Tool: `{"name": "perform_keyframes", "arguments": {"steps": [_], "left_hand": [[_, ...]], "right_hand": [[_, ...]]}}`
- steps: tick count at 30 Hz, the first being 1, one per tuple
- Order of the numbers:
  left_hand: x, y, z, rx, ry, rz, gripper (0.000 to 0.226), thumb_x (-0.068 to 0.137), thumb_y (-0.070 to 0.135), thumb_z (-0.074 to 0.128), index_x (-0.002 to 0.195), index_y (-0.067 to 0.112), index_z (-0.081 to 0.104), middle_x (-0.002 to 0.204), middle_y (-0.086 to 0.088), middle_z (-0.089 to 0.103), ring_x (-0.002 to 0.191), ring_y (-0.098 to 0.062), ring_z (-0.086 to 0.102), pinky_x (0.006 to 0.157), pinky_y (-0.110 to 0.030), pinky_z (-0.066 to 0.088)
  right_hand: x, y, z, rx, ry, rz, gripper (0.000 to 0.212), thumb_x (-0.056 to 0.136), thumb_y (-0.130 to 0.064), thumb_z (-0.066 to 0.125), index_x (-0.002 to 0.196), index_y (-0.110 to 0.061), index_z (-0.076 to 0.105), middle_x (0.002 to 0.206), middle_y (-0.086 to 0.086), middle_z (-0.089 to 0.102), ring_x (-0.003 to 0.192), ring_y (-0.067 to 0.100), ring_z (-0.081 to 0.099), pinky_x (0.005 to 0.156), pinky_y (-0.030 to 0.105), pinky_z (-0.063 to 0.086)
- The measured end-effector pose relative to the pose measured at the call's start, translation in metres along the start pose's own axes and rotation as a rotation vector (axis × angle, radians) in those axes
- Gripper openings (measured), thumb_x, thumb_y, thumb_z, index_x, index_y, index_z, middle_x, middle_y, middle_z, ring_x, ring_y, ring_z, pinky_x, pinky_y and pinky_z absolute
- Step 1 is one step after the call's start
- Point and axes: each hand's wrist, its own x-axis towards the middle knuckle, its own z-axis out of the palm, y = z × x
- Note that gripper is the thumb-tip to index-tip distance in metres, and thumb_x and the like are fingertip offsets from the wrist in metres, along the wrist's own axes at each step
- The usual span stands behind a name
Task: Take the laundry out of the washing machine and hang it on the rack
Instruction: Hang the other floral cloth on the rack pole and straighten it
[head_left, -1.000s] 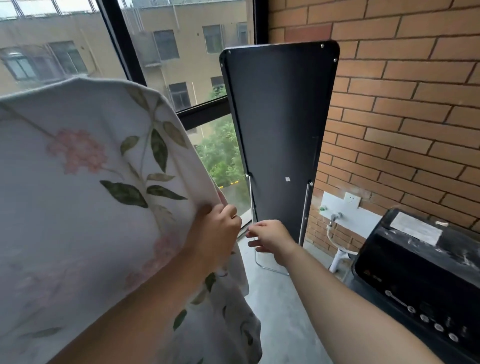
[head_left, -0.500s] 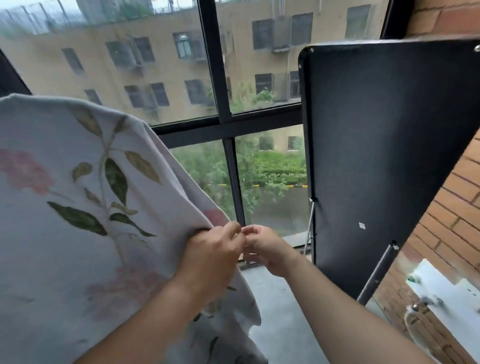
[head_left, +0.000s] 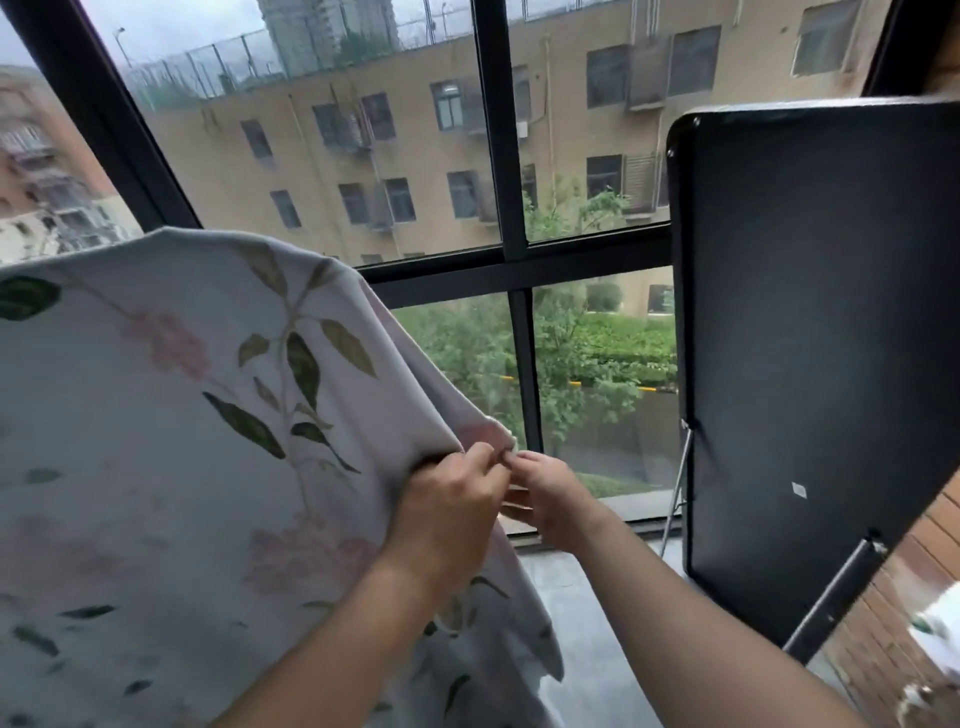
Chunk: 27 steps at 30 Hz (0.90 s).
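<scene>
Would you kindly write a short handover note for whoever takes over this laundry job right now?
Left hand: grips the right edge of the floral cloth.
Right hand: pinches the same edge, just beside it.
Things: the cloth is out of the washer and spread high before the window; whatever bears its top is hidden. A black panel stands at right.
Left to do: settle the cloth on the rack. Neither rack nor washer is in view.

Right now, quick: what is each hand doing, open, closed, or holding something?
Left hand: closed, gripping the edge of the cloth.
Right hand: closed, pinching the same edge right beside it.
</scene>
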Motion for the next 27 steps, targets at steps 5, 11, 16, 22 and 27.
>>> {"name": "perform_keyframes", "arguments": {"steps": [5, 11, 16, 22, 27], "left_hand": [[-0.008, 0.0, 0.009, -0.018, 0.011, -0.03, 0.027, 0.057, -0.005, 0.06, 0.069, 0.018, 0.054, 0.078, -0.003, 0.056, 0.056, -0.025, 0.054, 0.047, -0.033, 0.046], [0.001, -0.003, 0.01, -0.078, 0.055, -0.129, 0.026, 0.058, 0.001, 0.067, 0.076, 0.017, 0.057, 0.089, -0.001, 0.061, 0.053, -0.023, 0.056, 0.043, -0.03, 0.047], [0.029, 0.006, 0.004, -0.202, 0.236, -0.36, 0.023, 0.083, 0.036, 0.056, 0.103, 0.025, 0.055, 0.094, 0.006, 0.062, 0.069, -0.023, 0.065, 0.055, -0.036, 0.056], [0.067, 0.031, 0.001, 0.027, 0.265, -0.725, 0.078, 0.07, 0.097, 0.026, 0.091, 0.029, 0.057, 0.068, 0.006, 0.065, 0.058, -0.021, 0.066, 0.049, -0.029, 0.048], [0.094, 0.058, 0.004, 0.083, 0.27, -0.931, 0.049, 0.08, 0.07, 0.049, 0.088, 0.024, 0.064, 0.071, -0.001, 0.069, 0.061, -0.03, 0.067, 0.051, -0.034, 0.051]], "right_hand": [[0.012, -0.026, -0.009, 0.157, 0.111, -0.036, 0.024, 0.093, -0.024, 0.054, 0.069, -0.02, 0.059, 0.061, -0.002, 0.059, 0.06, 0.013, 0.055, 0.062, 0.03, 0.041], [0.032, -0.077, -0.022, 0.573, -0.344, -0.016, 0.031, 0.077, -0.017, 0.049, 0.099, 0.0, 0.063, 0.097, 0.017, 0.06, 0.1, 0.03, 0.056, 0.105, 0.04, 0.039], [0.05, -0.124, -0.015, 0.331, -0.724, -0.094, 0.046, 0.063, -0.013, 0.072, 0.107, -0.001, 0.066, 0.097, 0.017, 0.068, 0.09, 0.03, 0.064, 0.087, 0.039, 0.049], [0.066, -0.154, -0.018, 0.049, -1.049, -0.207, 0.038, 0.065, 0.02, 0.056, 0.085, -0.006, 0.076, 0.083, 0.011, 0.073, 0.074, 0.023, 0.07, 0.071, 0.033, 0.059], [0.067, -0.162, -0.019, -0.199, -1.176, -0.357, 0.029, 0.07, 0.015, 0.064, 0.079, -0.008, 0.078, 0.083, 0.009, 0.071, 0.081, 0.022, 0.064, 0.082, 0.034, 0.053]]}}
